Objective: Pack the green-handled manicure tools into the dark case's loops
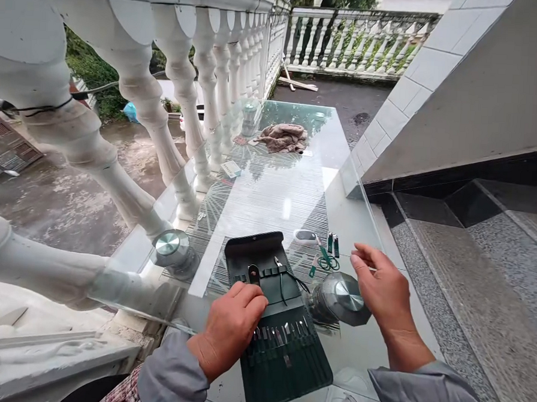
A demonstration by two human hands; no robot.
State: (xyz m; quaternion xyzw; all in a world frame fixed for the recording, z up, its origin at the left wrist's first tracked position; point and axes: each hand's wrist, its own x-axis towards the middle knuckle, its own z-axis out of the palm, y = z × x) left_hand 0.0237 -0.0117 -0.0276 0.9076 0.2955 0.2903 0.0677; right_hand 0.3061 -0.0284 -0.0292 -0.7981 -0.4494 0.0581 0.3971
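A dark green tool case lies unfolded on the glass table, with several small metal tools in its lower loops. Over the case's left side is my left hand, its fingers curled together near a black-handled clipper; what it grips is hidden. Black-handled pliers rest on the upper half. My right hand hovers right of the case, fingers partly bent and apart from the case, with nothing visible in it. Green-handled scissors and two small clippers lie beyond.
The glass table holds a grey oval object, a small box and a crumpled brown cloth. Round metal-topped supports stand under the glass. White balusters line the left; stone steps are at right.
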